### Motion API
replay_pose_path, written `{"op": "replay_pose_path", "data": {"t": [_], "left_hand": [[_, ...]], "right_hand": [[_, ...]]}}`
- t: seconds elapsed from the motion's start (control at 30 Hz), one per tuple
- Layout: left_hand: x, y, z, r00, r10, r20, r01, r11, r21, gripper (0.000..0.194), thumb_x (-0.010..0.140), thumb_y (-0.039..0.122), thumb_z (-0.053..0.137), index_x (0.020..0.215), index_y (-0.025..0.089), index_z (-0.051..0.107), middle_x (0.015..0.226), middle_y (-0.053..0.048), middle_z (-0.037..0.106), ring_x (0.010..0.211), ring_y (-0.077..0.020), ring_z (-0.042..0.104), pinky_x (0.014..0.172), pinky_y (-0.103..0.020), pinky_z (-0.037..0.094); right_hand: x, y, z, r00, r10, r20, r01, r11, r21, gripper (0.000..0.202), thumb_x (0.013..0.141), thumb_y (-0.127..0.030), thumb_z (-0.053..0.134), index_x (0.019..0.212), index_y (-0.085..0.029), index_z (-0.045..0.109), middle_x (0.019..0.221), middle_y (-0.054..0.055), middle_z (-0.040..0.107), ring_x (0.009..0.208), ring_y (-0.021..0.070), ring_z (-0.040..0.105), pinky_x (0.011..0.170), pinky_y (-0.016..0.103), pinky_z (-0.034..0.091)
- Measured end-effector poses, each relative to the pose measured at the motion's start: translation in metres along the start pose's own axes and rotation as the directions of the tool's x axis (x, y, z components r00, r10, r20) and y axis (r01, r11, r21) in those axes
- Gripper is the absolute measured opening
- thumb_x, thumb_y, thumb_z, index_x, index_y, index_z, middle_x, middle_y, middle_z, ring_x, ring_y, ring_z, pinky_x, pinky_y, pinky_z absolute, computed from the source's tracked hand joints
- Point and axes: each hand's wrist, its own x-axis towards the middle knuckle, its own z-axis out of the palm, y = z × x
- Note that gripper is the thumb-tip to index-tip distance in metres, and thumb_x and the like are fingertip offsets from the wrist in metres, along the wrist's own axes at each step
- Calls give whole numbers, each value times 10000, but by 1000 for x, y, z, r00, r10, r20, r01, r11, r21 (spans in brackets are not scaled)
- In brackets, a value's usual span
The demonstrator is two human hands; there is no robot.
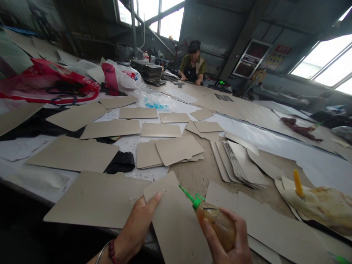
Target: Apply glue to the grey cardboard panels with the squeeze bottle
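Note:
My left hand [139, 222] pinches the upper left edge of a beige board [178, 223], thumb on top, and tilts it over the near edge of the table. In my right hand [228, 238] is a squeeze bottle [216, 222] of amber liquid with a green nozzle. Its tip points up and left, just above the board's upper right edge. Whether liquid is coming out I cannot tell. Beside my left hand lies a larger beige board [96, 200], and more flat boards [264, 220] lie right of the bottle.
Several beige boards [112, 128] spread across the table, with a fanned stack [233, 161] at right. A stained bag with a yellow tip [298, 183] lies far right. Plastic bags [49, 82] cover the back left. Across the table, a person [192, 66] leans near dark stacked pieces [150, 73].

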Motion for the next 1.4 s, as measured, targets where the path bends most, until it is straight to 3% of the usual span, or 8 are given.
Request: {"op": "replay_pose_path", "data": {"t": [0.23, 0.47, 0.93, 1.4], "left_hand": [[2, -8, -6, 997, -47, 64, 55, 991, -122, 388, 801, 319, 699, 1132, 128, 637, 1042, -104, 725, 1013, -289, 657, 791, -341, 567], [5, -8, -10, 991, -55, 123, 75, 984, -164, 372, 853, 344, 657, 1167, 146, 638, 1043, -91, 726, 1009, -261, 661, 827, -318, 557], [7, -8, -12, 998, -65, 5, 65, 988, -140, 504, 747, 360, 760, 1169, 122, 620, 1023, -100, 731, 947, -281, 683, 703, -317, 589], [5, -1, -7, 998, -53, -30, 49, 990, -133, 526, 653, 357, 826, 1096, 123, 665, 977, -80, 742, 956, -270, 684, 783, -304, 586]], "right_hand": [[9, -7, 14, 992, -111, 57, 109, 993, 35, 436, 757, -553, 640, 1021, -218, 551, 1021, 56, 559, 898, 228, 574, 808, 339, 454], [14, -14, 14, 986, -139, 93, 138, 990, 18, 401, 770, -527, 644, 1016, -226, 547, 1000, 39, 544, 867, 210, 568, 783, 326, 454], [5, 2, -1, 981, -167, 102, 173, 984, -51, 340, 806, -522, 608, 982, -238, 545, 959, 16, 548, 840, 199, 568, 745, 311, 444], [-5, 20, -25, 975, -124, 183, 151, 978, -144, 314, 836, -521, 567, 1012, -264, 525, 984, -5, 515, 892, 190, 555, 791, 316, 449]]}}
